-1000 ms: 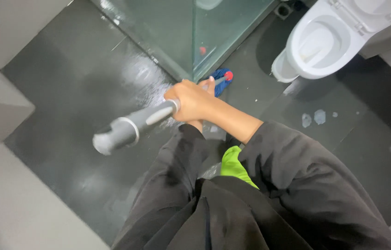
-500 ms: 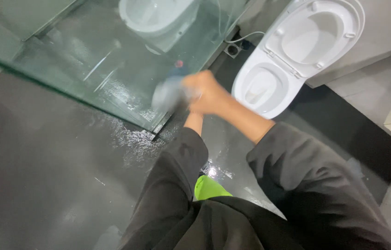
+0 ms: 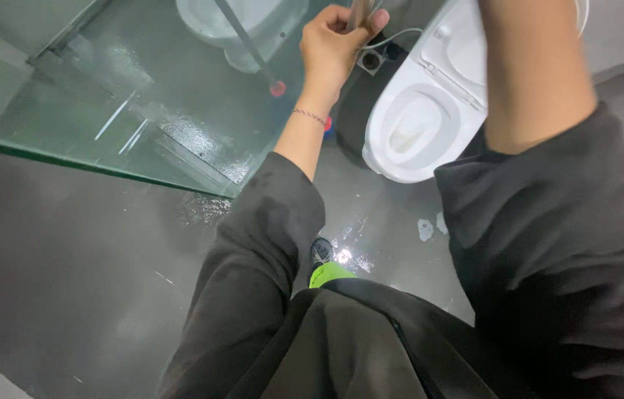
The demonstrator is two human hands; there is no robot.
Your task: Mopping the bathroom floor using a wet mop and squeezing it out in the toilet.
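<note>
- Both arms are now raised higher than half a second ago; the left hand (image 3: 336, 41), which was blurred low beside the toilet, is sitting near the top edge of the view, and the mop handle (image 3: 358, 13) is standing steeper.
- Left hand is clamping its fingers shut around the thin metal handle, thumb wrapped over; a thin cord bracelet (image 3: 310, 116) is showing at the wrist.
- Right hand is lying out of view above the top edge; only the bare right forearm (image 3: 530, 74) and its dark sleeve are showing, so its grip cannot be told.
- Mop itself is mostly hidden behind the left arm: a small red and blue part (image 3: 327, 124) is peeking out on the floor just beside the wrist, between the glass panel (image 3: 120, 111) and the toilet (image 3: 415, 125). A reflection of the handle, with a red spot, is showing in the glass.
- Floor (image 3: 90, 251) is dark, wet and shining near the glass and near the green shoe (image 3: 329, 273); pale patches (image 3: 430, 227) are lying by the toilet base.
- Judgement: mopping is under way in the narrow gap between glass and toilet, with the handle being drawn upright at the end of a stroke.
- Next move, as I judge it, is calling for a firm two-handed hold and a controlled push of the mop head, keeping the handle off the glass and the toilet rim, and steady footing on the wet floor.
</note>
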